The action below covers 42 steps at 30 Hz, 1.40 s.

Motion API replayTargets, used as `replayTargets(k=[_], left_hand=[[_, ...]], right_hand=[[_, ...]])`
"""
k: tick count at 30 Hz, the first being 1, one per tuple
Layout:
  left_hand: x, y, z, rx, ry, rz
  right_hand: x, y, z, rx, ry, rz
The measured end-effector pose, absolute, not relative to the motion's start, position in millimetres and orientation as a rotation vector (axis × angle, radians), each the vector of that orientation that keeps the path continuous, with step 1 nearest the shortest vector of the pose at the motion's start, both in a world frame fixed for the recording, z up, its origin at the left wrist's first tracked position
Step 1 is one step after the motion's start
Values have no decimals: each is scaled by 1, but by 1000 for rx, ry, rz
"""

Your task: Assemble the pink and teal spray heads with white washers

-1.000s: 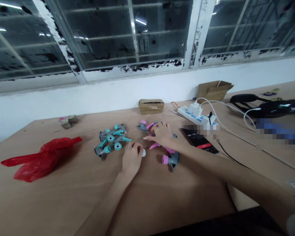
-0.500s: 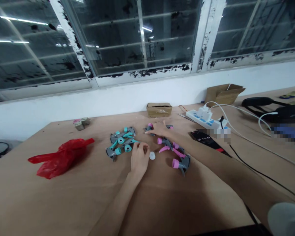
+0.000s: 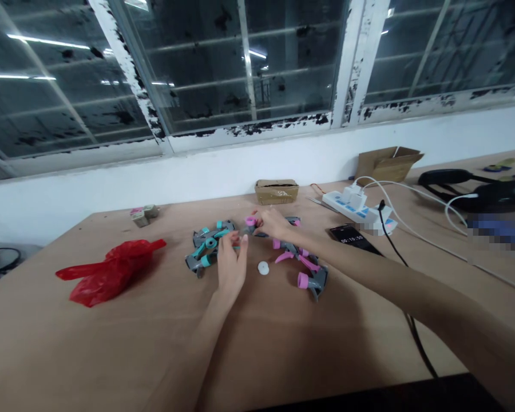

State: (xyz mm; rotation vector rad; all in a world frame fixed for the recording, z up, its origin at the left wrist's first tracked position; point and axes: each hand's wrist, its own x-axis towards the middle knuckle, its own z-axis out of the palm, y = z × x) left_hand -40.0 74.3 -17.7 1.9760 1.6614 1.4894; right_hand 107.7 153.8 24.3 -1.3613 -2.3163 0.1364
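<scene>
My right hand [image 3: 274,223] grips a grey trigger spray head with a pink collar [image 3: 251,222], raised slightly at the back of the group. My left hand [image 3: 232,263] has thumb and fingers apart, reaching over the right side of several grey-and-teal spray heads [image 3: 205,260] and partly covering them. No object shows clearly between its fingers. Several grey-and-pink spray heads [image 3: 313,280] lie beneath and in front of my right forearm. Between the two groups, a small white disc [image 3: 263,268] lies flat on the table.
A red plastic bag [image 3: 111,272] lies at left, with small blocks [image 3: 143,215] behind it. A small cardboard box [image 3: 277,191] stands by the wall. To the right are a phone [image 3: 352,237] showing a timer, a power strip [image 3: 337,201] with cables and an open carton [image 3: 386,165].
My right hand has shifted left, bringing a pink-collared spray head with it. My left hand has moved a little left, away from the white disc, and its fingers have spread.
</scene>
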Motion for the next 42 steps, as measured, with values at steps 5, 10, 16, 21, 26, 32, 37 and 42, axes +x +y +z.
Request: replayTargets(k=[5, 10, 16, 21, 26, 32, 37, 42], left_hand=[[-36, 66, -4, 2090, 1467, 1523], [-22, 54, -2, 2198, 1353, 1285], [-16, 51, -5, 2159, 1408, 1289], [-23, 60, -11, 1924, 1476, 1388], [-23, 66, -18, 1666, 1374, 1446], [-14, 62, -18, 1605, 1254, 1434], [-5, 51, -12, 1602, 1136, 1424], [-2, 44, -14, 1779, 1279, 1393]], right_hand=[[127, 100, 44, -1225, -2482, -8], [154, 69, 45, -1125, -2542, 132], [181, 68, 57, -1069, -2176, 572], [200, 82, 36, -1075, -1685, 934], [207, 93, -3, -1103, -1660, 1028], [196, 85, 1, -1096, -1986, 889], [192, 74, 6, -1169, -1961, 768], [201, 46, -5, -1361, -2085, 434]])
